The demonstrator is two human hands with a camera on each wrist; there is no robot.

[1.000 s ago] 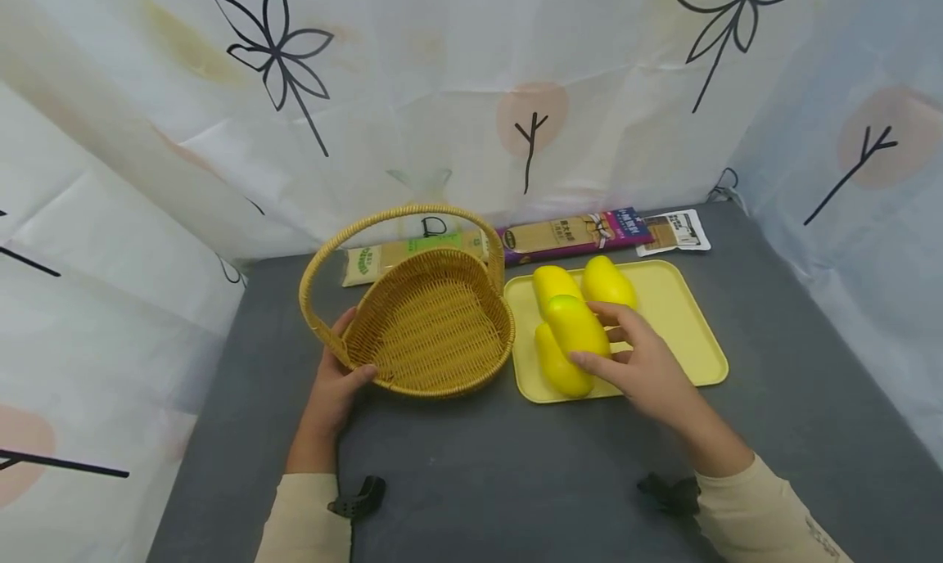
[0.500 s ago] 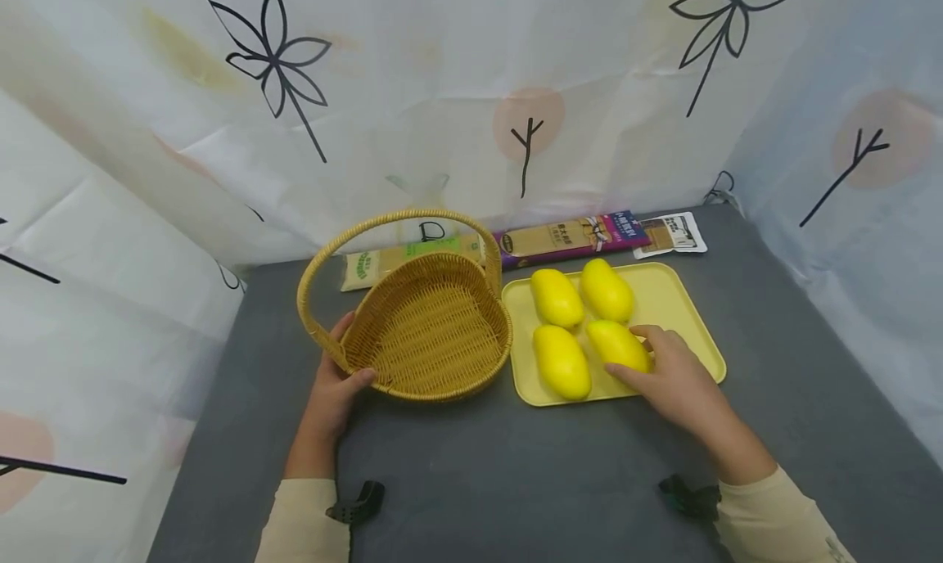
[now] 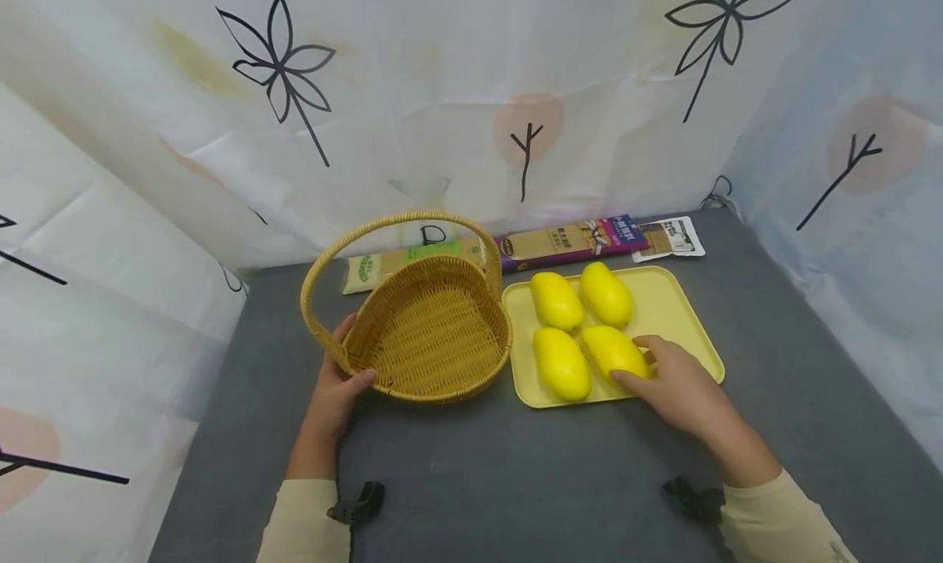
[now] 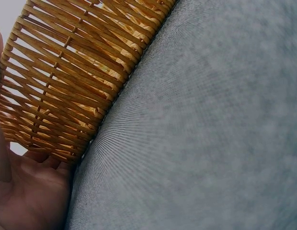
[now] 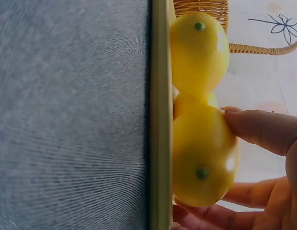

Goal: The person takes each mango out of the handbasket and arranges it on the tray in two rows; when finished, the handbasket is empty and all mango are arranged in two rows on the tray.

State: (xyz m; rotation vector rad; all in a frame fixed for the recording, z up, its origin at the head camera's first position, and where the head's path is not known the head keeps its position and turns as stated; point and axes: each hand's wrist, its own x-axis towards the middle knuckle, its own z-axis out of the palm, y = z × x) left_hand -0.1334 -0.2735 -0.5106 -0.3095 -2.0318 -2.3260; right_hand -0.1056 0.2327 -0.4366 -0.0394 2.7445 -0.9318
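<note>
On the left, my left hand grips a yellow wicker basket, its thumb over the rim and its other fingers behind the wall. In the left wrist view the woven basket wall rises beside the palm. My right hand holds a yellow mango at the front of a pale yellow tray. Seen from the right wrist, thumb and fingers span that mango, which rests low in the tray. Left of it lies another mango; behind are two more, a left mango and a right mango.
Along the back lie a green-and-beige packet partly hidden by the basket, a long purple noodle packet and a small white-edged packet. A patterned white curtain rises behind the grey table.
My right hand has brought its mango down from above the others to the tray's front, right of the front-left mango, then shifted it slightly left. The left hand and basket stay put.
</note>
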